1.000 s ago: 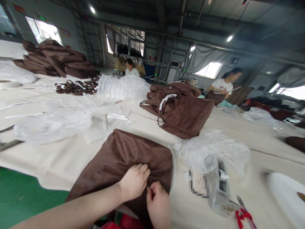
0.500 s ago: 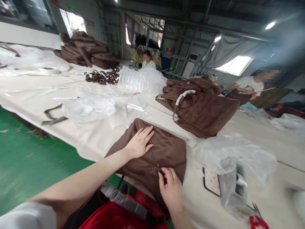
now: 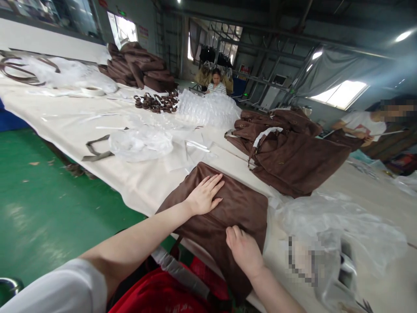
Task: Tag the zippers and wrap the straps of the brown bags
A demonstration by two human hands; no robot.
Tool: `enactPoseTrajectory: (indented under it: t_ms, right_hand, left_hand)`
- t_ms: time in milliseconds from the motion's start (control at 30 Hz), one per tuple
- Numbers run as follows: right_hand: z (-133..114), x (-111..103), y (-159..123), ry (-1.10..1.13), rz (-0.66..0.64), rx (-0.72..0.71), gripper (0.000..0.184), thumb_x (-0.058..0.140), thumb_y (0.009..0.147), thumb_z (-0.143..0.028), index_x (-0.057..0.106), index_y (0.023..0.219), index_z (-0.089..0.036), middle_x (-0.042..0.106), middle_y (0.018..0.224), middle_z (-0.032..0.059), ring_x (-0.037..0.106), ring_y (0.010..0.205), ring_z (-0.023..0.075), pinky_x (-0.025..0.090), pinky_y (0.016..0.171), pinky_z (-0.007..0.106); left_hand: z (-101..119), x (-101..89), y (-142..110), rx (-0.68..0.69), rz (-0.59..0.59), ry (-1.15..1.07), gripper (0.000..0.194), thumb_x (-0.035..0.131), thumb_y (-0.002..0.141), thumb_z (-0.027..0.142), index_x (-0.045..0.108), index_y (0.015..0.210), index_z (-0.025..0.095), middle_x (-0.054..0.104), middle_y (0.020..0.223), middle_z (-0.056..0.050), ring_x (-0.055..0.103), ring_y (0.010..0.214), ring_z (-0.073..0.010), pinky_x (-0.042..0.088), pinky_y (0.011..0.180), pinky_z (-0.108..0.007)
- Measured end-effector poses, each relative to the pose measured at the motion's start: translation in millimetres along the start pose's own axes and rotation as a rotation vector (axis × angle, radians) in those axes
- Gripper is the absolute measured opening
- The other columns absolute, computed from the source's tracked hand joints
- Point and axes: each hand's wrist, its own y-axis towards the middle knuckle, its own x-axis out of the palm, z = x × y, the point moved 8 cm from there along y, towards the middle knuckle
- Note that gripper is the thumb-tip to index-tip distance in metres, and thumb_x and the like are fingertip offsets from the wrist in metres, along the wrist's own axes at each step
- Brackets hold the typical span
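Observation:
A brown suede-like bag (image 3: 241, 208) lies flat at the near edge of a long cream-covered table (image 3: 97, 143). My left hand (image 3: 205, 196) rests flat on the bag's upper left part, fingers stretched out. My right hand (image 3: 244, 250) lies on the bag's lower right part, fingers curled down against the fabric; what it holds, if anything, is hidden.
A pile of brown bags (image 3: 293, 152) lies behind, crumpled clear plastic (image 3: 335, 226) to the right, more plastic (image 3: 140, 143) and a grey strap (image 3: 94, 150) to the left. Two other people (image 3: 216, 82) (image 3: 365, 126) work at the far side. Green floor (image 3: 48, 204) left; a red crate (image 3: 169, 291) below.
The view has swung left. My left hand moved from the bag's lower seam to lie flat on its upper part. My right hand stayed low on the bag, and the zip pull it pinched no longer shows.

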Motion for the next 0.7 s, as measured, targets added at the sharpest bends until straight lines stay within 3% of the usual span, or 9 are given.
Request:
enactPoseTrajectory:
  t_ms: [133,267,333,433,500,567,633,700]
  right_hand:
    - [11.8,6.3,-13.7,0.041,-0.035,-0.024,0.018,0.043,0.093,-0.011,0.059,0.090,-0.020,0.058,0.077,0.0035,0.057,0.062,0.0164,0.041,0.053,0.028]
    - [18.4,4.4,-24.3,0.161,-0.022,-0.006,0.022,0.038,0.097,-0.016,0.060,0.093,-0.021,0.061,0.080,0.0032,0.061,0.068,0.0163,0.044,0.062,0.028]
    - [28.1,-3.5,-33.7,0.238,0.061,0.076,0.021,0.040,0.098,-0.027,0.060,0.098,-0.021,0.064,0.088,0.0047,0.064,0.077,0.0173,0.046,0.070,0.029]
    - [60.0,-14.4,-63.2,0.256,0.251,0.359,0.040,0.047,0.092,-0.051,0.057,0.112,-0.017,0.065,0.104,0.0122,0.064,0.093,0.0253,0.047,0.083,0.036]
    - [83.7,-10.0,-89.2,0.243,0.303,0.588,0.061,0.048,0.085,-0.065,0.055,0.119,-0.014,0.065,0.104,0.0173,0.064,0.092,0.0319,0.048,0.081,0.043]
    - [100.1,9.5,-108.9,0.329,0.227,0.757,0.070,0.047,0.079,-0.073,0.055,0.117,-0.015,0.068,0.093,0.0167,0.066,0.077,0.0328,0.051,0.068,0.043]
    - [105.1,35.9,-118.0,0.476,0.080,0.841,0.068,0.047,0.076,-0.076,0.057,0.112,-0.020,0.069,0.081,0.0127,0.066,0.062,0.0306,0.051,0.056,0.040]
    - [102.7,52.9,-119.6,0.555,-0.008,0.870,0.063,0.048,0.077,-0.074,0.056,0.111,-0.021,0.070,0.078,0.0115,0.067,0.061,0.0305,0.051,0.055,0.039]
  left_hand:
    - [3.2,-0.8,-0.5,0.002,-0.006,-0.065,0.059,0.052,0.090,0.038,0.037,0.141,0.013,0.021,0.155,-0.016,0.022,0.143,-0.0272,0.020,0.117,-0.049]
    - [-5.7,-23.0,-12.0,0.025,-0.046,-0.231,0.055,0.056,0.087,0.038,0.045,0.136,0.015,0.030,0.152,-0.016,0.033,0.138,-0.0253,0.030,0.115,-0.043]
    - [-33.7,-44.4,-30.0,-0.105,0.013,-0.306,0.049,0.054,0.088,0.038,0.049,0.132,0.016,0.040,0.147,-0.015,0.042,0.132,-0.0236,0.036,0.111,-0.039]
    - [-101.7,-73.6,-87.1,-0.590,0.203,-0.321,0.046,0.050,0.089,0.043,0.053,0.124,0.015,0.057,0.129,-0.014,0.057,0.116,-0.0244,0.046,0.100,-0.040]
    - [-131.4,-73.2,-132.9,-0.884,0.198,-0.362,0.050,0.050,0.086,0.051,0.056,0.117,0.012,0.066,0.110,-0.013,0.064,0.098,-0.0243,0.052,0.089,-0.039]
    - [-135.5,-64.5,-160.0,-0.963,0.115,-0.425,0.050,0.047,0.085,0.056,0.061,0.106,0.012,0.071,0.089,-0.009,0.067,0.082,-0.0225,0.055,0.077,-0.036]
    - [-123.6,-55.6,-168.5,-0.913,0.020,-0.479,0.047,0.047,0.084,0.057,0.064,0.098,0.015,0.071,0.082,-0.006,0.066,0.074,-0.0208,0.055,0.071,-0.033]
    - [-108.2,-50.8,-167.3,-0.849,-0.055,-0.486,0.043,0.049,0.084,0.056,0.065,0.096,0.017,0.072,0.084,-0.005,0.066,0.075,-0.0201,0.053,0.071,-0.031]
